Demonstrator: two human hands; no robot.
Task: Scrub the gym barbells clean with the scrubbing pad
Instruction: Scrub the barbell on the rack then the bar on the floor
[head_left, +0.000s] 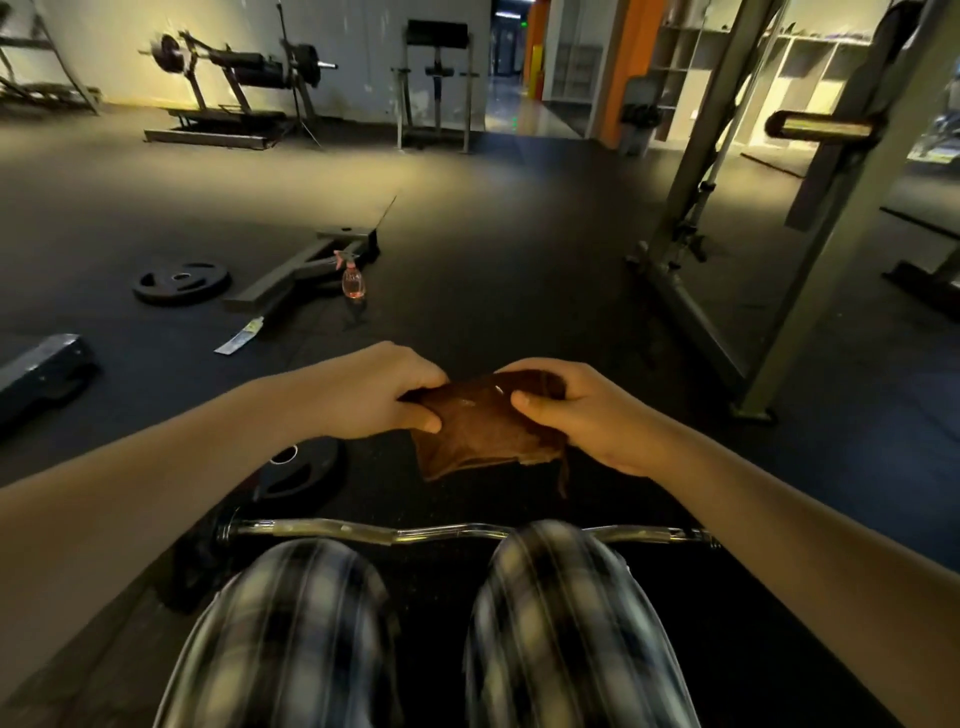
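Holding: the brown scrubbing pad (478, 431), folded, between my two hands, up off the floor (519, 291) and out past my knees.
Left grip: my left hand (374, 389) pinches the pad's left edge, thumb on the near side, fingers curled over the top.
Right grip: my right hand (587, 410) clamps the pad's right end, thumb pressed on its upper face; a frayed strand hangs below.
Bar: the curved barbell (441, 532) lies across the floor just beyond my knees, below the pad and apart from it.
Legs: my plaid trousers (291, 623), blurred.
Floor, left: a pink spray bottle (353, 280) stands upright beside a grey metal frame (296, 270); a weight plate (181, 282) lies flat further left.
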